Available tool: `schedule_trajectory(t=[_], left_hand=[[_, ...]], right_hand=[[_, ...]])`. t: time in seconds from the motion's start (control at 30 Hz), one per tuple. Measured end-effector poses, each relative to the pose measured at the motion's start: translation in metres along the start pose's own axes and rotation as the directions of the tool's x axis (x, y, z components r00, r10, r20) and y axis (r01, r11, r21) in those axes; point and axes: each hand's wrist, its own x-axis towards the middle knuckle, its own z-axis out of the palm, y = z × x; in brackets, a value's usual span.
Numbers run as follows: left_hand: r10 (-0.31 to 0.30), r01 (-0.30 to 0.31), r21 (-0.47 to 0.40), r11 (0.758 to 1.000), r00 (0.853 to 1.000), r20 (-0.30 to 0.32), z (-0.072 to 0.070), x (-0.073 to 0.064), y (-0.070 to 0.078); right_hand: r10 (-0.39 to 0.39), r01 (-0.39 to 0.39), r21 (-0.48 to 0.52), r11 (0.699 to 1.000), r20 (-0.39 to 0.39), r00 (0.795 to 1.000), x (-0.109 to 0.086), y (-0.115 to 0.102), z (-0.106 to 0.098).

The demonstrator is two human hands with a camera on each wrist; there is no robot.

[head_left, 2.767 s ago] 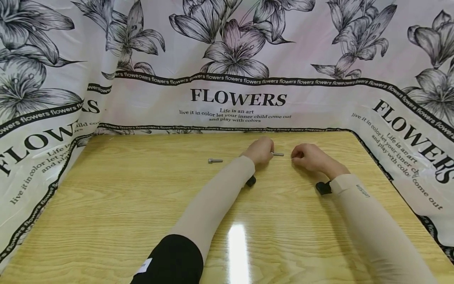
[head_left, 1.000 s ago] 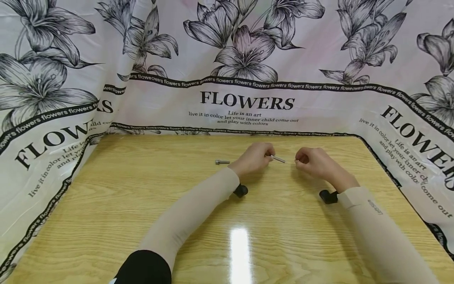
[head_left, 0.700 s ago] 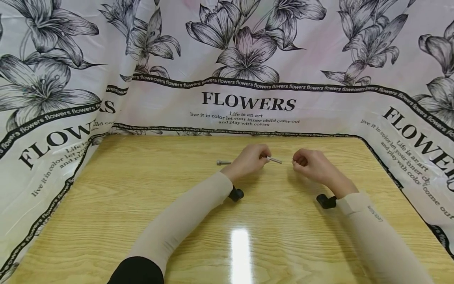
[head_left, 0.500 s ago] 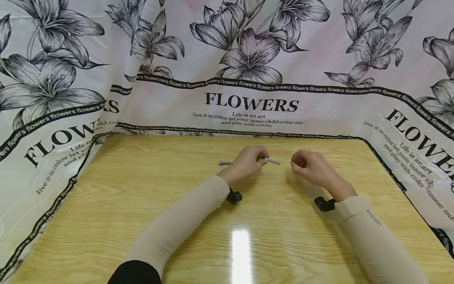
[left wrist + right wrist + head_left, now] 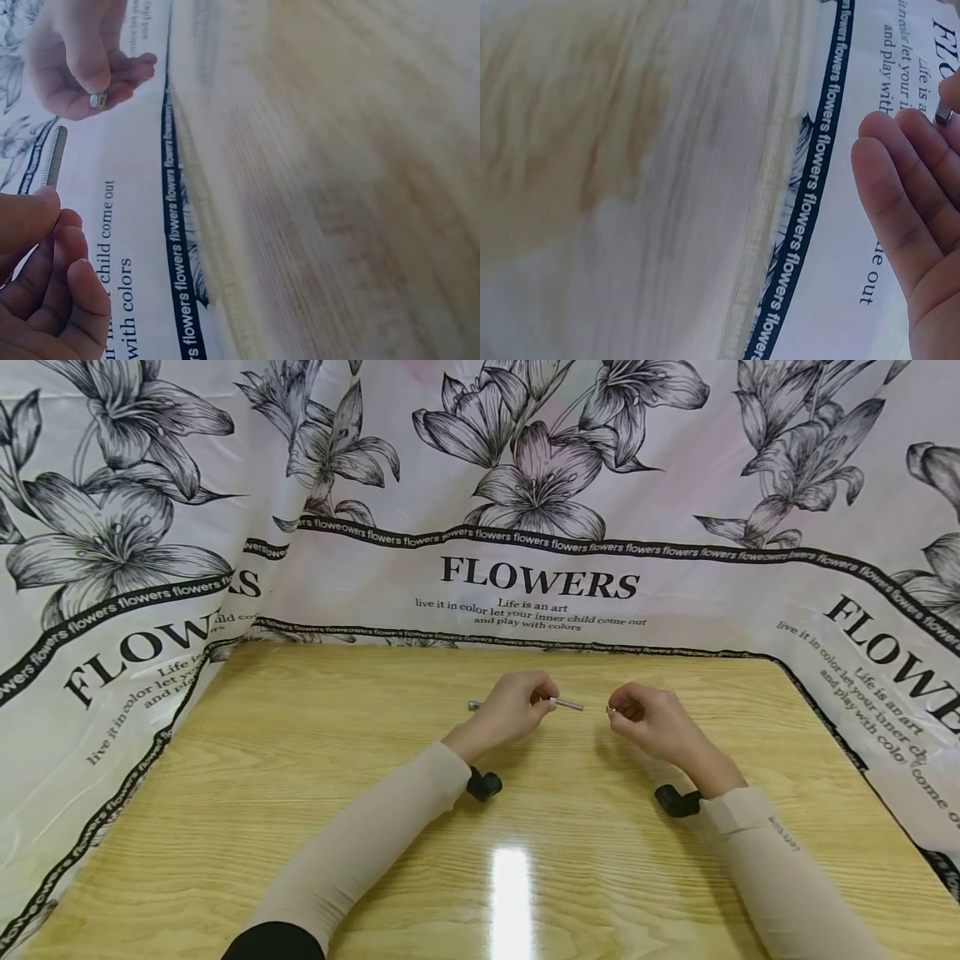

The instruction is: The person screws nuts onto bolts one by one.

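My left hand (image 5: 510, 708) pinches a silver bolt (image 5: 570, 703) between thumb and fingers, its threaded shank pointing right toward the other hand. In the left wrist view the thread of the bolt (image 5: 55, 157) shows plainly, while its head end is hidden in the grip. Facing it, my right hand (image 5: 654, 720) holds a small metal nut (image 5: 97, 100) between thumb and forefinger. A short gap separates the bolt's tip from the nut. At the edge of the right wrist view, the nut (image 5: 943, 112) is partly covered by the thumb.
A second bolt (image 5: 474, 705) lies on the wooden table (image 5: 322, 727) behind my left hand, mostly hidden with its head showing. Flower-printed cloth (image 5: 360, 585) hangs along the back and both sides. Black wrist cameras (image 5: 678, 801) hang under the forearms.
My left hand has drawn back and left with the bolt, which now tilts slightly, and covers most of the second bolt. The nut at my right fingertips has come into sight. The head view has shifted.
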Motion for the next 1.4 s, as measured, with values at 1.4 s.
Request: schedule_trajectory(t=[1.4], left_hand=[[0.004,-0.039,-0.176,0.984,0.981,-0.195,-0.02,-0.047,-0.013]], right_hand=[[-0.078,0.117,0.28,0.953,-0.145,0.986,0.016,-0.05,0.041]])
